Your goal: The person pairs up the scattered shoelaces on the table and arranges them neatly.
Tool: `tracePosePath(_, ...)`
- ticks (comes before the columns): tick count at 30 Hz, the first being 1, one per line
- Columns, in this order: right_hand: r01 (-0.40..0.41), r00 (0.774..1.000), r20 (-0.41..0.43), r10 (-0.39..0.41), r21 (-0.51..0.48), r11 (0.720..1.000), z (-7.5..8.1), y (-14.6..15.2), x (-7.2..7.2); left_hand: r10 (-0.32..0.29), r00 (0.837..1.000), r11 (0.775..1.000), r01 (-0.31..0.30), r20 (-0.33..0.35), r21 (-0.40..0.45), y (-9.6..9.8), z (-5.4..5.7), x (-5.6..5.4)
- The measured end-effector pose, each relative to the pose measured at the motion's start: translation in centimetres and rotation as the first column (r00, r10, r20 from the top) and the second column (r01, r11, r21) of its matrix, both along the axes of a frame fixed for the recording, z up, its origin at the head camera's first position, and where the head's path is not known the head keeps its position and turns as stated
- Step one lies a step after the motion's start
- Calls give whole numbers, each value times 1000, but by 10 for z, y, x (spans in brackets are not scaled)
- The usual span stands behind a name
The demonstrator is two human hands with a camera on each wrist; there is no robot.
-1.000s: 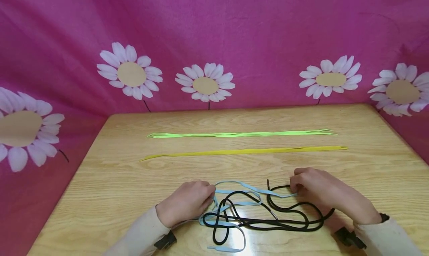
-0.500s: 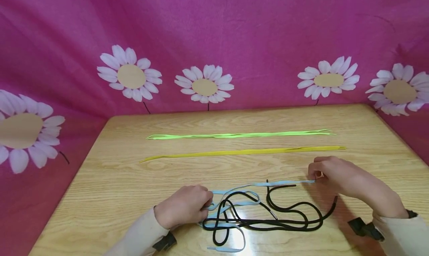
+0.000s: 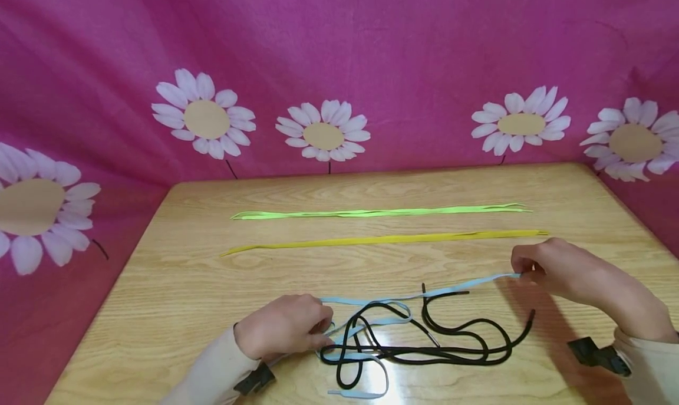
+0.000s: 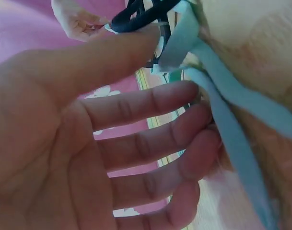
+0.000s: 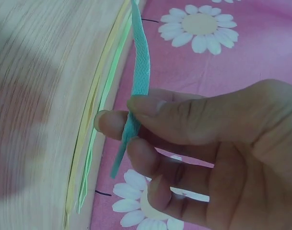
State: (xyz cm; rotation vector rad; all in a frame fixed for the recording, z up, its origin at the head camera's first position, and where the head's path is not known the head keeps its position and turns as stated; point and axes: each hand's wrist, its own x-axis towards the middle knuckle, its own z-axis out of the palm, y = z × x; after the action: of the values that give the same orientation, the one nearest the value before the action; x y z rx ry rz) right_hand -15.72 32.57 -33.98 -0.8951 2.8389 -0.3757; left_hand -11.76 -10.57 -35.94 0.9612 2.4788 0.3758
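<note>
Between thumb and index finger, my right hand (image 3: 575, 275) pinches a flat light-blue shoelace (image 3: 477, 283) near its end. In the right wrist view the short tip of that shoelace (image 5: 142, 62) sticks out below the fingers. From there the lace runs left, raised at the right, to a loose tangle in front of me. Over the tangle's left side lies my left hand (image 3: 283, 325), fingers loosely bent. The left wrist view has its thumb and fingertips apart, right at the blue strands (image 4: 232, 139). A round black shoelace (image 3: 451, 361) is looped through the tangle.
Farther back on the wooden table (image 3: 159, 275), a yellow shoelace (image 3: 398, 239) is stretched out straight, left to right. Behind it lies a neon-green one (image 3: 382, 213), roughly parallel. A pink cloth (image 3: 414, 69) with daisies hangs behind the table.
My right hand has moved right and away from me, drawing the blue shoelace end out of the tangle. My left hand has shifted slightly left, its fingers loosening.
</note>
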Motion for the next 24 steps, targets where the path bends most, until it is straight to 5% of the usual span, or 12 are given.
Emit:
tracePosePath(6, 31, 999, 17, -31, 11, 999, 1, 3, 0, -50, 998, 998, 49, -43, -38, -3, 1, 0)
tracePosePath(17, 73, 997, 32, -74, 17, 997, 7, 9, 2, -51, 988, 995, 63, -147, 83, -15, 8, -7)
tracePosePath(24, 89, 996, 7, -89, 37, 995, 9, 10, 2, -28, 988, 992, 46, -152, 121, -22, 17, -10)
